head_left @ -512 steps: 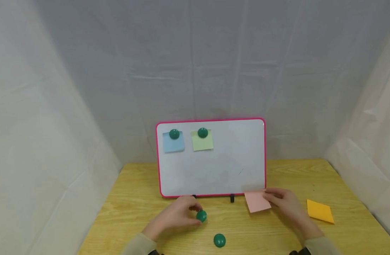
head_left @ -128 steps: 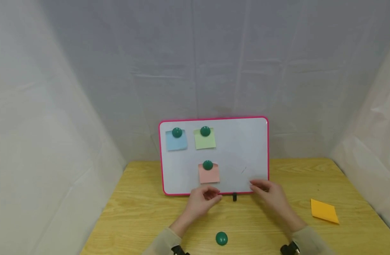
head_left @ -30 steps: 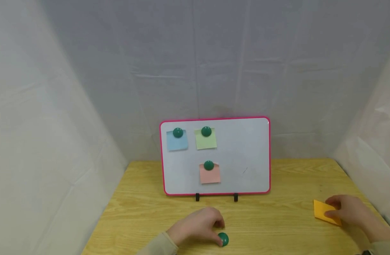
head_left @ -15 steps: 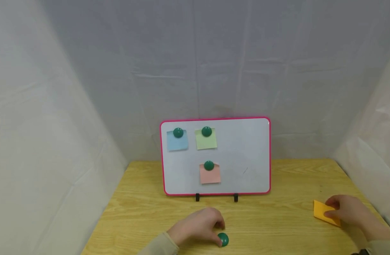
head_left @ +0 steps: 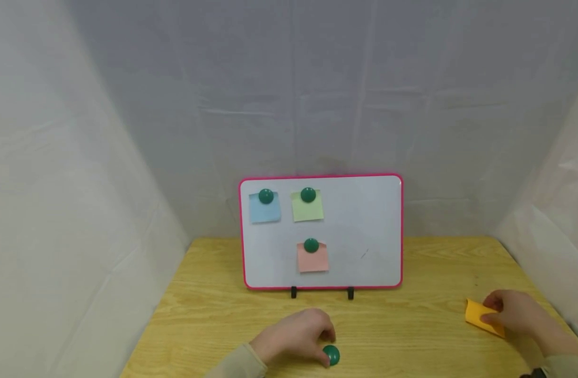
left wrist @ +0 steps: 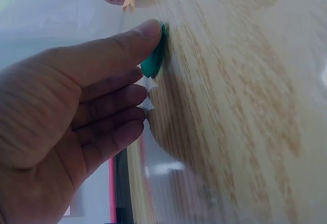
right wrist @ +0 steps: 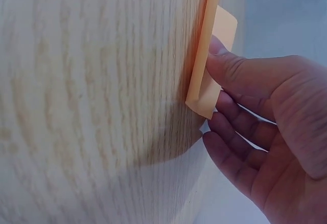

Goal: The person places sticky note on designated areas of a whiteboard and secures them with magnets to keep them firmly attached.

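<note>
At the front of the table my left hand has its thumb and curled fingers about a round green magnet. The left wrist view shows the thumb on the edge of the magnet, which sits on the wood. At the right, my right hand pinches an orange sticky note between thumb and fingers. The note is bent, with a raised flap in the right wrist view. On the whiteboard, green magnets hold a blue note, a pale green note and a pink note.
The pink-framed board stands upright on black feet towards the back of the wooden table. Pale sheeting hangs behind and along both sides.
Earlier the pink note went from my right hand onto the board under a magnet. Afterwards my left hand reached the last table magnet and my right the orange note, which now bends more.
</note>
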Available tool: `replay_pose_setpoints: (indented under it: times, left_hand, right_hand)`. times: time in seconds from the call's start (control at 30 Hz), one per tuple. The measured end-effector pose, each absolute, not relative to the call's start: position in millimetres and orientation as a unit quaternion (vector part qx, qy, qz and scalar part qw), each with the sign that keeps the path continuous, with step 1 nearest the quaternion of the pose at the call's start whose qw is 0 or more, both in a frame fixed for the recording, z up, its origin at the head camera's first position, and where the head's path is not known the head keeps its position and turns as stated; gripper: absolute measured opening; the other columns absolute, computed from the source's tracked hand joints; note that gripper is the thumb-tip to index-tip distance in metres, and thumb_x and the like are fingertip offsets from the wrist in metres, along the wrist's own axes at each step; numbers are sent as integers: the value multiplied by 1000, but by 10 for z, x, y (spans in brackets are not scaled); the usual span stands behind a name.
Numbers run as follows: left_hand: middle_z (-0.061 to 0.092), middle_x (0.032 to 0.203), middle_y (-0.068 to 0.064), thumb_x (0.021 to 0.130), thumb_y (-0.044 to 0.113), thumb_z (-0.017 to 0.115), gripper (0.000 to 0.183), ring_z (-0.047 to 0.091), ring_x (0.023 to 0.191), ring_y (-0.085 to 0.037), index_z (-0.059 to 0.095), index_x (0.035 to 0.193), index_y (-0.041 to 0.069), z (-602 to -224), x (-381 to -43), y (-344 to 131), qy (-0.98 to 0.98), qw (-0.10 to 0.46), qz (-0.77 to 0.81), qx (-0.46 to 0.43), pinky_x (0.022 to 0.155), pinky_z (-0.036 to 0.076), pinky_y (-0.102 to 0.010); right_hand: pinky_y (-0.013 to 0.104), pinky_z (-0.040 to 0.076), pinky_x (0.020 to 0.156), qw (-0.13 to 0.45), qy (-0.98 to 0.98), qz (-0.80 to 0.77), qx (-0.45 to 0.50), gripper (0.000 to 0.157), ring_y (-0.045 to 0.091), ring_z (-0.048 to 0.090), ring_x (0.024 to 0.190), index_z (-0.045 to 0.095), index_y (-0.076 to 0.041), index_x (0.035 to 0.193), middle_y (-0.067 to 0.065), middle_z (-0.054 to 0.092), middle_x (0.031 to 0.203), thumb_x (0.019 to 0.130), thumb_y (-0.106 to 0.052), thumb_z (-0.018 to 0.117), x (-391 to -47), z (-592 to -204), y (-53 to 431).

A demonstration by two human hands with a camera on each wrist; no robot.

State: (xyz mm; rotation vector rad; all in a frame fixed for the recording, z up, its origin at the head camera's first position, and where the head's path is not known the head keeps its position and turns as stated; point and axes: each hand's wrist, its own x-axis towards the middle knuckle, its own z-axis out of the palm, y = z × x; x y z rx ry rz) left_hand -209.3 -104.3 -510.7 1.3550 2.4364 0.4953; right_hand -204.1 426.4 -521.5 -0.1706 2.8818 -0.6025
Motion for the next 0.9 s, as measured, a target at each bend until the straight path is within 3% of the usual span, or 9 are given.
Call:
replay_pose_setpoints:
  times: [0.5, 0.9]
  left_hand:
    - [61, 87, 19, 87, 28, 92, 21, 52, 79, 5, 81, 103, 18, -5076, -2081, -1019, 851, 155, 165, 474, 73, 45, -10]
    - [64, 91, 18, 86, 31, 93, 28, 52, 81, 6, 82, 107, 17, -5108, -2095, -990, 847, 146, 149, 490, 75, 43, -9]
  right_hand:
    - [38, 52, 72, 95, 973, -203, -59, 33, 17, 60, 81, 72, -2, 98, -3, 67, 89, 88, -29, 88, -2088, -5279, 4304]
    - [39, 51, 74, 98, 971, -215, -44, 44, 18, 58, 83, 66, 2, 101, 0, 65, 92, 86, -32, 90, -2091, -5299, 4344]
